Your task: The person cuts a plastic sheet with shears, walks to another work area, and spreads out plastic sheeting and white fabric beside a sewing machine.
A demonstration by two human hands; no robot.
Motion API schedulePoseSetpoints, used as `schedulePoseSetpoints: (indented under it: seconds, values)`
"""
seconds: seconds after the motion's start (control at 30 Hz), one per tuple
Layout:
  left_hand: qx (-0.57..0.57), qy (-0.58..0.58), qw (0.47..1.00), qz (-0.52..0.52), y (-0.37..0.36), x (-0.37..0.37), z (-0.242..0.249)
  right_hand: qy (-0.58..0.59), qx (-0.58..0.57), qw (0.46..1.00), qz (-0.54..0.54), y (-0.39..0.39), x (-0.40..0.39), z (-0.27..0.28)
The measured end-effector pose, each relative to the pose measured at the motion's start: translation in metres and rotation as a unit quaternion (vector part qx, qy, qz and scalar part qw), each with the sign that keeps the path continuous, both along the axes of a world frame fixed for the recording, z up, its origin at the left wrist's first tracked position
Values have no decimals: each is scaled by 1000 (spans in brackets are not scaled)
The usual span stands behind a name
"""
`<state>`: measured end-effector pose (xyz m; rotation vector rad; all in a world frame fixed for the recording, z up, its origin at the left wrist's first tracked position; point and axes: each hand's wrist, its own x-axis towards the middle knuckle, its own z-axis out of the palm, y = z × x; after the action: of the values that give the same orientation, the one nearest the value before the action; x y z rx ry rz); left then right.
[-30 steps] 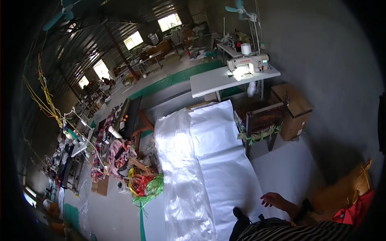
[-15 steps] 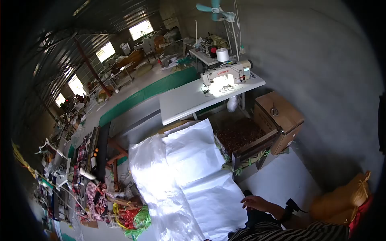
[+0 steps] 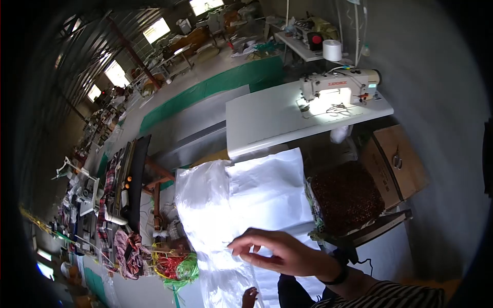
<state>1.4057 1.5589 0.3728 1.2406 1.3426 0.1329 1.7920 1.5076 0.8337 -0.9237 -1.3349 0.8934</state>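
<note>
My right hand (image 3: 280, 252) reaches in from the lower right, above the white sheeting, with a dark band on the wrist. Its fingers are bent, with a gap between thumb and forefinger, and nothing shows between them. At the bottom edge my left hand (image 3: 249, 296) is only partly in view, beside the sheeting; its fingertips look slightly apart and hold nothing visible. White sheets (image 3: 269, 190) lie spread out in front of me. Along their left side runs shiny clear plastic film (image 3: 203, 200).
A sewing machine (image 3: 341, 84) with its lamp lit stands on a white table (image 3: 267, 115). Scissors (image 3: 396, 160) lie on a cardboard box (image 3: 382, 159), near a dark brown seat (image 3: 346, 197). Red and green string bundles (image 3: 177, 268) sit at the left.
My right hand has moved left and up, from beside the sheets to over them. My left hand has come into view at the bottom. The camera view has shifted, moving the machine right.
</note>
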Motion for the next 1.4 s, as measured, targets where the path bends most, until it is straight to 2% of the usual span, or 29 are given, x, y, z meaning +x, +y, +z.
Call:
schedulePoseSetpoints:
  seconds: [0.07, 0.13, 0.2, 0.27, 0.33, 0.4, 0.43, 0.5, 0.57, 0.63, 0.67, 0.7, 0.77, 0.83, 0.87, 0.9, 0.93, 1.0, 1.03, 1.13, 1.2, 1.27, 1.33, 1.4]
  values:
    - [59, -10, 998, -16, 73, 13, 11, -61, 80, 991, -85, 51, 12, 18]
    - [45, -63, 997, -5, 149, 31, 15, -79, 120, 978, -152, 105, 25, 28]
    - [28, -114, 992, 56, 220, 58, 21, -60, 97, 975, -188, 171, 28, 24]
    - [17, -118, 989, 88, 282, 66, -21, -78, 90, 981, -151, 255, 30, -5]
    - [1, -79, 993, 86, 324, 68, -65, -69, -11, 993, -90, 341, 25, -49]
    - [50, -78, 992, 87, 345, 64, -111, -71, -80, 994, -17, 417, 25, -123]
    - [32, -63, 992, 100, 348, 64, -130, -118, -121, 985, -26, 448, 27, -168]
    - [11, -65, 989, 131, 351, 67, -173, -101, -211, 972, -22, 496, 32, -268]
    - [-19, -80, 988, 129, 342, 67, -209, -74, -369, 926, -29, 522, 39, -366]
    - [3, -78, 989, 130, 337, 73, -232, -67, -464, 882, -37, 541, 41, -454]
    - [27, -75, 986, 146, 334, 75, -240, -67, -490, 868, -49, 549, 41, -491]
    - [97, -60, 986, 119, 334, 72, -243, -79, -503, 859, -56, 560, 40, -521]
    - [91, -59, 983, 151, 346, 71, -242, -86, -525, 844, -65, 582, 41, -593]
    - [121, -41, 974, 185, 368, 73, -242, -105, -463, 868, -146, 609, 47, -670]
    - [126, -56, 971, 195, 380, 70, -249, -70, -447, 872, -188, 623, 40, -676]
    - [127, -53, 970, 199, 395, 70, -248, -63, -467, 864, -180, 642, 45, -700]
    - [133, -51, 968, 205, 413, 72, -248, 8, -443, 865, -234, 655, 40, -717]
    - [195, -21, 966, 169, 447, 76, -260, 110, -437, 856, -252, 677, 35, -734]
    - [210, -7, 965, 154, 466, 81, -263, 116, -442, 851, -259, 684, 35, -745]
    - [267, 22, 956, 118, 512, 113, -264, 97, -456, 835, -292, 699, 37, -768]
    - [262, 10, 958, 115, 528, 132, -267, -18, -444, 875, -190, 707, 43, -769]
    - [308, 5, 937, 167, 540, 154, -267, -3, -278, 947, -164, 715, 30, -756]
    - [315, 0, 928, 198, 554, 174, -269, -115, -307, 935, -140, 727, 16, -739]
    - [357, 12, 914, 191, 571, 201, -264, -163, -275, 938, -136, 730, -2, -709]
